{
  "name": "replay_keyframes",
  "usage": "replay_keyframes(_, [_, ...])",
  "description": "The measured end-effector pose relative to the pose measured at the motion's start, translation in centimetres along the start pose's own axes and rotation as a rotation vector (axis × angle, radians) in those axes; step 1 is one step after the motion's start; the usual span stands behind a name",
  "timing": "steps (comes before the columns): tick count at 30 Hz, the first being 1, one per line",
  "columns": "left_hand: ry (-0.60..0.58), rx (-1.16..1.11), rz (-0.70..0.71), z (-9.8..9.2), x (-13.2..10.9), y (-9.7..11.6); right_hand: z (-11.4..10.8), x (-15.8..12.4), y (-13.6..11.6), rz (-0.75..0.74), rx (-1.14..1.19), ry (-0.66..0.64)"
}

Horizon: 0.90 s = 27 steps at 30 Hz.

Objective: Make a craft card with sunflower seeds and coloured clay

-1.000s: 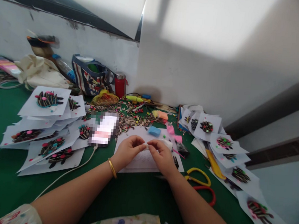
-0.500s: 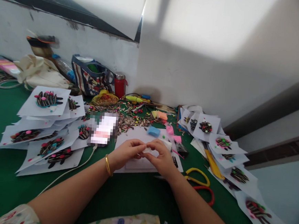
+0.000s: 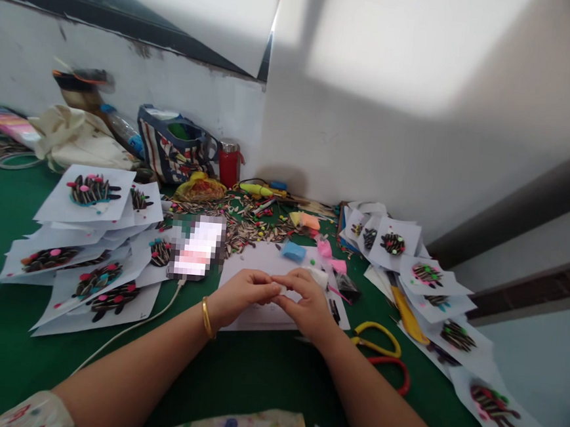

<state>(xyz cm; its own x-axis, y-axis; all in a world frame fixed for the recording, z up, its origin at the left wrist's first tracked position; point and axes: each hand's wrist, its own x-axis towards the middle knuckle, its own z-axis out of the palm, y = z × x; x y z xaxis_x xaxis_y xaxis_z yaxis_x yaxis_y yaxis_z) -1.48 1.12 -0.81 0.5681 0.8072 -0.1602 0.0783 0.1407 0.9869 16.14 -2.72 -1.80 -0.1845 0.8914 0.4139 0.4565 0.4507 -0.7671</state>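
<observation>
The left hand [image 3: 241,295] and right hand [image 3: 307,305] meet at the fingertips, both pinched on a small white lump [image 3: 283,292], partly hidden, above white paper [image 3: 237,323]. Yellow-and-red-handled scissors [image 3: 379,350] lie right, a phone [image 3: 196,249] left; a blue block [image 3: 293,251] and scattered sunflower seeds [image 3: 244,231] lie beyond.

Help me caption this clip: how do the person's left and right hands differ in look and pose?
The left hand has a gold bangle at its wrist; the right hand has none. In the picture, the left hand points right, its thumb close to its fingers, while the right hand points up and left, thumb and forefinger bowed apart. Both are ungloved, fingertips brought together above the white paper.
</observation>
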Motion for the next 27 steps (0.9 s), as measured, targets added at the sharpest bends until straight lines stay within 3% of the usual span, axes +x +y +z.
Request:
replay_keyframes(13, [0.035,-0.055,-0.003,-0.25,0.09,-0.25,0.03,0.11,-0.23,-0.011,0.006,0.044])
replay_keyframes(22, [0.090,0.191,0.097,-0.39,0.38,-0.32,-0.46,0.12,-0.37,-0.030,0.076,0.034])
replay_keyframes(27, [0.132,0.196,0.106,-0.39,0.61,-0.51,-0.32,0.03,0.17,-0.019,0.063,0.070])
